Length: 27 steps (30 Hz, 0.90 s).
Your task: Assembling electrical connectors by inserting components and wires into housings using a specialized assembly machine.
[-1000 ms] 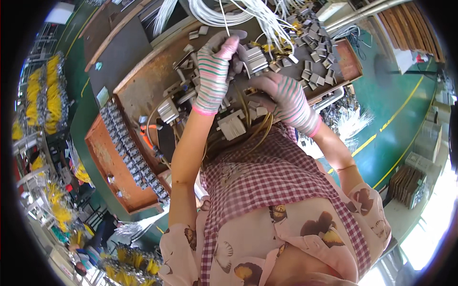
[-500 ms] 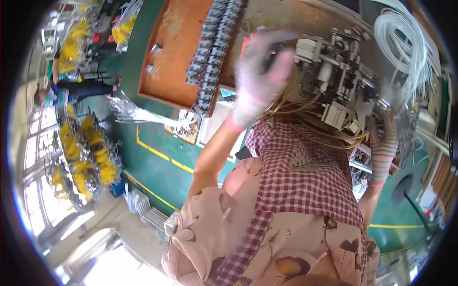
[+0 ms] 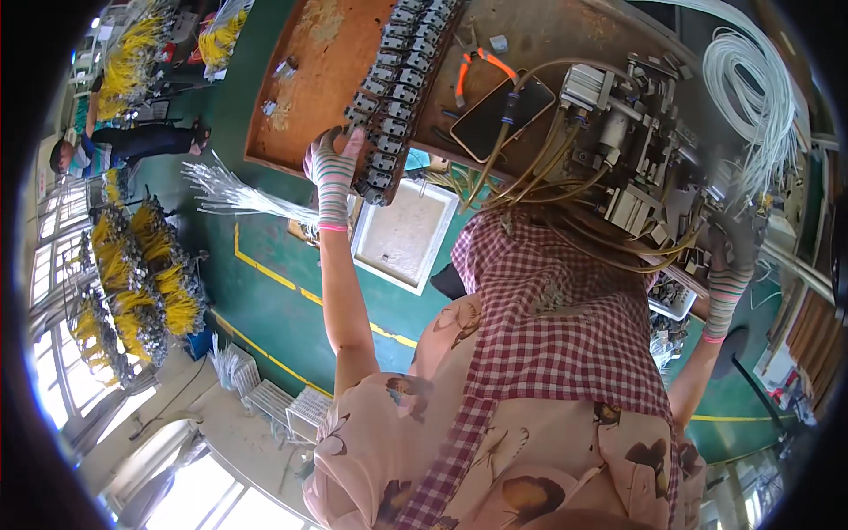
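Scuffed tray (image 3: 299, 97) and boxy metal parts (image 3: 396, 93) lie beside left hand (image 3: 330, 170), fingers (image 3: 326, 142) parted; right hand (image 3: 731, 252), fingers unclear.

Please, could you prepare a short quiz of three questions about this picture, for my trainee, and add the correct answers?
1. True or false: the left hand is beside the rows of small metal parts.
2. Which thing lies beside the orange-handled pliers?
a) a black phone
b) a hammer
c) a paper cup
3. Fill in the missing word: the coil of white cables is nearer to the person's ____ hand.

Key:
1. True.
2. a
3. right (the right hand)
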Each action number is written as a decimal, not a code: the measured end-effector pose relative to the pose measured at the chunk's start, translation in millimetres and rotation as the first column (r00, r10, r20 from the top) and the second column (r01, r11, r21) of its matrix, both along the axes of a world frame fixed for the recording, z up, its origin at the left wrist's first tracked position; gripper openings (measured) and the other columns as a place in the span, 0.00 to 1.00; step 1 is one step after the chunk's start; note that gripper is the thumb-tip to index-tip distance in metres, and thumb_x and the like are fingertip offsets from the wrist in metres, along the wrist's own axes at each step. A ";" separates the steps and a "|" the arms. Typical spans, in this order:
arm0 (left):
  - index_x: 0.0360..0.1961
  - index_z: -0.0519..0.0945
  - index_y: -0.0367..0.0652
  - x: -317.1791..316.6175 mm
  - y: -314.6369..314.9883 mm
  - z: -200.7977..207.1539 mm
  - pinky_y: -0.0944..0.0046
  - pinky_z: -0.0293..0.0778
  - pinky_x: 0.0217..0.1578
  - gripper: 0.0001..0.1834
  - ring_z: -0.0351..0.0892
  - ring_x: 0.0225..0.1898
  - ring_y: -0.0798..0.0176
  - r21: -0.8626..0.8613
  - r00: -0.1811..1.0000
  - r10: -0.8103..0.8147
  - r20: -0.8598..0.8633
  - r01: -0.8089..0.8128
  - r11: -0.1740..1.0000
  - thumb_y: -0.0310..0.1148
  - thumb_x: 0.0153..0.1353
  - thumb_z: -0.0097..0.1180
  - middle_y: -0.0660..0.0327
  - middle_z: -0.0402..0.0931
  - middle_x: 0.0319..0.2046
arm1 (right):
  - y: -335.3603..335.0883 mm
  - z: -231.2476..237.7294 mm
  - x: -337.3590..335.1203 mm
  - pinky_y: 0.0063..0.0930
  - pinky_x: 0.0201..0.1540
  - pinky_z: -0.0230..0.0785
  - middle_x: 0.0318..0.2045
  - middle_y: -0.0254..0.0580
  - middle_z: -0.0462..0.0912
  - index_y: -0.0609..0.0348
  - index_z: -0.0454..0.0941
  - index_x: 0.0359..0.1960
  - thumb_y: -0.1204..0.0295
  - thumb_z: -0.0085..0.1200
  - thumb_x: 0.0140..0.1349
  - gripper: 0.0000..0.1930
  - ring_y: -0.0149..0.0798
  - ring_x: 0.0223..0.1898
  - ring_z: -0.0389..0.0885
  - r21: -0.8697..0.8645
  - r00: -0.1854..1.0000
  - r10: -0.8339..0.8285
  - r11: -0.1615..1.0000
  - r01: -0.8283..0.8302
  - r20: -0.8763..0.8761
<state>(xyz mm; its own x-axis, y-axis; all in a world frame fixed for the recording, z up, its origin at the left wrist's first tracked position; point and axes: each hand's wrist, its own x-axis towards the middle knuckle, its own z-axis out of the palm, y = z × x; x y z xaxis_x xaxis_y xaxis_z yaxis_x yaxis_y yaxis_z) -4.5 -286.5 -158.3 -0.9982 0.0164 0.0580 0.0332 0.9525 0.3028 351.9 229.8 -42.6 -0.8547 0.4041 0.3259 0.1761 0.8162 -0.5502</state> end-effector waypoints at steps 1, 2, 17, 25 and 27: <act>0.51 0.82 0.52 -0.2 2.6 -3.1 0.49 0.58 0.62 0.39 0.68 0.59 0.46 0.006 1.000 -0.012 0.004 0.012 1.000 0.71 0.48 0.57 0.53 0.76 0.53 | -4.4 3.1 0.0 0.24 0.40 0.68 0.39 0.38 0.81 0.58 0.81 0.45 0.78 0.57 0.61 0.10 0.30 0.35 0.77 0.006 1.000 -0.012 1.000 0.012 0.004; 0.50 0.83 0.53 2.1 4.1 -5.3 0.49 0.57 0.62 0.39 0.68 0.59 0.47 0.024 0.999 0.020 0.030 -0.021 1.000 0.71 0.47 0.58 0.53 0.76 0.53 | -9.6 6.3 -0.6 0.26 0.40 0.68 0.37 0.37 0.81 0.58 0.82 0.44 0.79 0.58 0.59 0.11 0.31 0.33 0.76 0.037 0.998 -0.067 0.997 0.066 0.011; 0.61 0.66 0.40 73.7 138.7 115.7 0.51 0.76 0.49 0.36 0.75 0.54 0.49 1.000 0.885 -0.465 -0.017 0.024 0.009 0.51 0.60 0.61 0.51 0.71 0.56 | 12.4 -4.3 10.0 0.21 0.41 0.72 0.36 0.37 0.82 0.61 0.71 0.53 0.74 0.57 0.64 0.17 0.28 0.40 0.79 -0.686 0.959 -0.282 0.699 0.202 -0.005; 0.65 0.65 0.44 117.4 318.1 122.3 0.64 0.71 0.54 0.45 0.73 0.53 0.63 0.982 0.300 -0.938 0.173 -0.124 0.142 0.37 0.47 0.76 0.58 0.70 0.59 | -21.0 51.8 -62.3 0.28 0.52 0.71 0.47 0.34 0.79 0.56 0.74 0.50 0.77 0.67 0.49 0.24 0.31 0.47 0.78 -0.695 0.995 0.101 0.717 -0.056 0.024; 0.66 0.64 0.43 117.6 327.3 101.1 0.62 0.71 0.55 0.45 0.72 0.57 0.62 0.979 0.266 -0.942 0.203 -0.048 0.197 0.34 0.47 0.74 0.57 0.69 0.61 | -22.6 53.1 -74.1 0.30 0.54 0.68 0.46 0.33 0.78 0.52 0.77 0.48 0.77 0.68 0.47 0.23 0.34 0.49 0.76 -0.733 0.998 0.033 0.680 0.011 0.046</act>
<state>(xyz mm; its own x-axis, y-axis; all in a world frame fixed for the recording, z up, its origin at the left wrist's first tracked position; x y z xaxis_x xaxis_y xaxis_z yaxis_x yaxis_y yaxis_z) 113.2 40.8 -57.2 -0.3226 0.9281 -0.1862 -0.3281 0.0748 0.9417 277.7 207.3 10.4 -0.8668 0.4854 -0.1144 0.2155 0.1578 -0.9637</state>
